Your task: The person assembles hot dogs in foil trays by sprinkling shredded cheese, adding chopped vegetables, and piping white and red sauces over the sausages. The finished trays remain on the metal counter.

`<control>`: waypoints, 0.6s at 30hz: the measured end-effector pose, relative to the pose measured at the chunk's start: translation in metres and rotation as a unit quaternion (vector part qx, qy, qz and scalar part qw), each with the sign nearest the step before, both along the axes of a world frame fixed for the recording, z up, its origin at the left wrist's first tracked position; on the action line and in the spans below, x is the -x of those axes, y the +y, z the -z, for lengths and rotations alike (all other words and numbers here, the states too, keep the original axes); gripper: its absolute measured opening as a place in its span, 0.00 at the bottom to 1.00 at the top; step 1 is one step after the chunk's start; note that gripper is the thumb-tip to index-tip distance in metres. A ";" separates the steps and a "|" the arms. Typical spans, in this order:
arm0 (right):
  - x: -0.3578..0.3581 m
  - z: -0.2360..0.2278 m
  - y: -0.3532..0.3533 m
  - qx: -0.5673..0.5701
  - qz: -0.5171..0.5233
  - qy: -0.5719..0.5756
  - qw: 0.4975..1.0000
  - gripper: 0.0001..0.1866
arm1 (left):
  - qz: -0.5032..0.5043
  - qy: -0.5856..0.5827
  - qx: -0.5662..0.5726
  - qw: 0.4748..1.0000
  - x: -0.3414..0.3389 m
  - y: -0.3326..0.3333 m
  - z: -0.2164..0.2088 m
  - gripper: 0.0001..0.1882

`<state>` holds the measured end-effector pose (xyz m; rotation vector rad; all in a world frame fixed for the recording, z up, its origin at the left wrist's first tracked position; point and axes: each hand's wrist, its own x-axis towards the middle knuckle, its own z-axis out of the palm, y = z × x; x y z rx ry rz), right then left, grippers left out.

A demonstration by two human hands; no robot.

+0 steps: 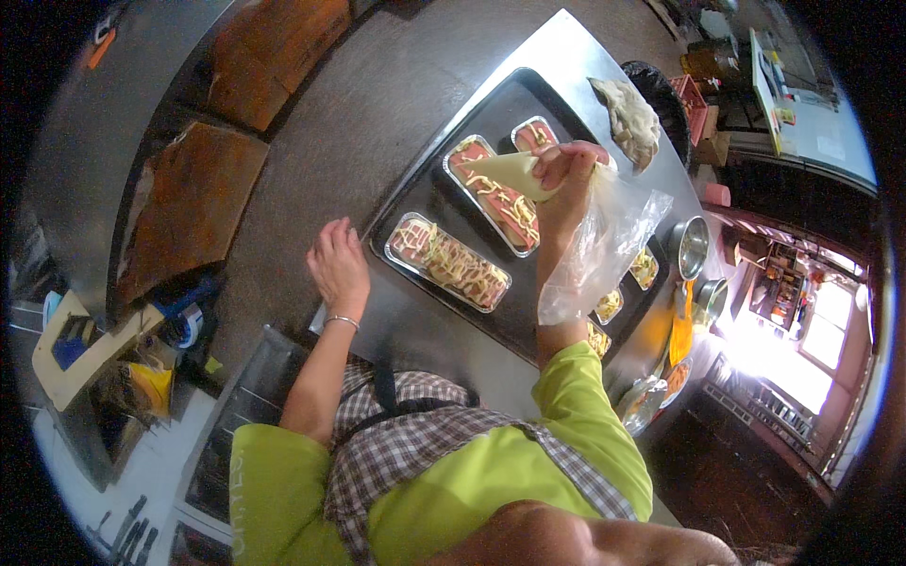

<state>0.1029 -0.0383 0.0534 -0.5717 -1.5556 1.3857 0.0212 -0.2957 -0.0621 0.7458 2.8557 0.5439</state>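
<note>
My right hand (569, 170) is closed around a piping bag (510, 175) of pale, creamy filling. The bag's loose clear plastic top hangs down over my right forearm. Its narrow tip points left, over a long foil pan (500, 209) with pink filling and pale yellow strands. Another long foil pan (448, 262), covered in the same strands, lies nearer to me, and a third foil pan (535, 134) is partly seen beyond. All sit on a dark baking tray (533, 94). My left hand (338, 269) is empty, fingers extended, just left of the tray's near corner.
Small filled foil cups (645, 269) line the tray's right side. On the steel table (569, 42) are a crumpled pale cloth (628, 123), metal bowls (694, 247), an orange spatula (681, 325) and a dish with orange food (676, 379). Brown panels (193, 203) stand left.
</note>
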 end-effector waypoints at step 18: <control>-0.011 -0.013 0.026 0.008 0.047 0.047 0.998 0.16 | -0.010 -0.013 -0.003 1.000 -0.001 0.003 0.001 0.14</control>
